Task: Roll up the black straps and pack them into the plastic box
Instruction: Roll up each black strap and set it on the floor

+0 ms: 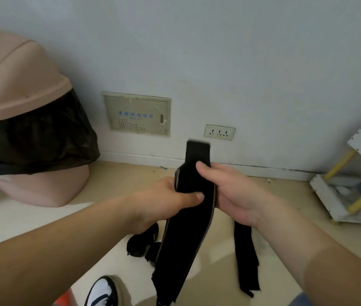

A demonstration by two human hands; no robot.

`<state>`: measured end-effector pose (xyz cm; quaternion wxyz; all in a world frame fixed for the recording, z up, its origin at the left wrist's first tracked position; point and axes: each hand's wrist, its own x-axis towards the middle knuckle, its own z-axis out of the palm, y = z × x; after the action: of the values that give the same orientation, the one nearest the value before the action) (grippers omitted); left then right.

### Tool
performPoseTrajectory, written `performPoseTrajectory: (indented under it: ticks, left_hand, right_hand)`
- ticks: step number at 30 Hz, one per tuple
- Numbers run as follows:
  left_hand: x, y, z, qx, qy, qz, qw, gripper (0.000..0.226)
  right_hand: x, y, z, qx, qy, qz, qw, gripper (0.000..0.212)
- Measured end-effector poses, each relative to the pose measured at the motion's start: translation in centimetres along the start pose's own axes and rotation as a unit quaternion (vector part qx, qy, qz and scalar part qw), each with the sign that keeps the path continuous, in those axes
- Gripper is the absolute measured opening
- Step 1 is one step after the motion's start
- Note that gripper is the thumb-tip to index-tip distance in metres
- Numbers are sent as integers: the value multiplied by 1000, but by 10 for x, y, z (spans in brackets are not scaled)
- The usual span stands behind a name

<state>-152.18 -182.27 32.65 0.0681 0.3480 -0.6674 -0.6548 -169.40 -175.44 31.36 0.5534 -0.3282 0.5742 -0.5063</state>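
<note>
Both forearms reach in from the lower corners and meet at mid-frame on a long flat black fabric strap (184, 244). The left hand (164, 199) grips it, thumb laid across its front. The right hand (234, 195) clasps it just above, thumb pressed on its face. The strap's short end stands above the hands and the rest hangs toward the bottom edge. Both hands' fingers are hidden behind it. A second black strip (245, 257) disappears behind the right wrist.
</note>
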Motion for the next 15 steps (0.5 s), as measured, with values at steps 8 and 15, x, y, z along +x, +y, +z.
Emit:
performPoseTrajectory:
  ticks: [8,15]
  left_hand:
    - [34,7,21,-1,-22,26,999,18]
    - [61,5,35,-17,-30,-31,999,17]
  right_hand:
    - [17,6,-2,-22,104,-48,993,18]
    - [26,-7,-38,69,177,-82,978,16]
